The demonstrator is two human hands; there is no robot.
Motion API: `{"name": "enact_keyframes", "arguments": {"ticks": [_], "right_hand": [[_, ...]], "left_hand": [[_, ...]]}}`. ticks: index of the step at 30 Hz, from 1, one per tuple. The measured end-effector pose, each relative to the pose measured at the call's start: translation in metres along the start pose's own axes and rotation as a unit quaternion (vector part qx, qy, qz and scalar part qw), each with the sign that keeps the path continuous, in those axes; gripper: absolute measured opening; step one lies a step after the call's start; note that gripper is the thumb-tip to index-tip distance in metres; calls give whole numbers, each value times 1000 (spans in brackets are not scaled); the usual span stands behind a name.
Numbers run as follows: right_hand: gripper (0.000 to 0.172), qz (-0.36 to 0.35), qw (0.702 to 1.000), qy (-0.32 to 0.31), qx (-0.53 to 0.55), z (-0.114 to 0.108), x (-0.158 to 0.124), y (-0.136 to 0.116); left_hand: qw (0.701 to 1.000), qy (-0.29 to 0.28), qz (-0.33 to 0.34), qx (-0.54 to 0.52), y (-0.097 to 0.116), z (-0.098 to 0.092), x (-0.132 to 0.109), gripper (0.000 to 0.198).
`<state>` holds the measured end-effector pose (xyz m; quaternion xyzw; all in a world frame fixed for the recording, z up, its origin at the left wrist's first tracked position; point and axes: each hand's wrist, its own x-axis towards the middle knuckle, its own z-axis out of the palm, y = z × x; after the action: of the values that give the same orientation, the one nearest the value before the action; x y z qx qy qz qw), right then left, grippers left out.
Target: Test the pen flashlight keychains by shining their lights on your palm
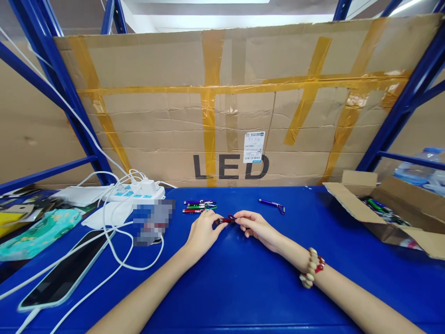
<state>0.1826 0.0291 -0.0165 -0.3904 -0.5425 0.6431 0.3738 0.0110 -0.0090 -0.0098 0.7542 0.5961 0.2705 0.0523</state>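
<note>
At the clock's centre, over the blue bench [243, 287], a small red tube [225, 221] is held from both sides: the left hand [203, 234] grips its body, and the right hand [257, 227] pinches the end with the clip [232, 216]. Toward ten o'clock, several coloured tubes [199, 207] lie side by side. At two o'clock lies one purple tube [269, 202]; at three o'clock, an open carton [405, 197] contains small coloured pieces [380, 211].
</note>
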Motion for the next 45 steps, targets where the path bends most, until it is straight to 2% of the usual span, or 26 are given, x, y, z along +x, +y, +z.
{"name": "enact_keyframes", "arguments": {"ticks": [4,8,12,18,23,26,30,33,36,38,45], "right_hand": [[27,-12,1000,8,-13,0,2,1],[37,-30,999,14,-39,1,1,3],[43,-67,990,-30,-121,2,0,7],[47,-91,976,-54,-191,1,3,11],[38,-94,964,-57,-244,3,1,8],[38,-94,954,-44,-282,4,0,7],[31,-154,931,-26,-330,4,0,8],[28,-188,913,-29,-360,3,-1,9],[29,-192,896,-40,-398,3,-3,9],[29,-193,885,-43,-422,3,-5,8],[35,-219,856,-55,-465,3,-9,7]], "left_hand": [[999,14,-2,-35,-1,1,0,17],[997,44,4,-60,0,3,0,15],[995,74,5,-72,2,4,0,12],[994,65,4,-92,4,3,-3,10],[997,37,1,-67,4,4,-5,11],[998,22,1,-63,3,6,-5,10],[997,39,-4,-61,1,6,-5,8],[997,49,0,-51,-4,5,-4,26],[999,22,7,-23,-9,6,-4,44],[1000,2,7,-4,-10,7,-4,47],[998,-7,-1,66,-10,7,-4,35]]}}
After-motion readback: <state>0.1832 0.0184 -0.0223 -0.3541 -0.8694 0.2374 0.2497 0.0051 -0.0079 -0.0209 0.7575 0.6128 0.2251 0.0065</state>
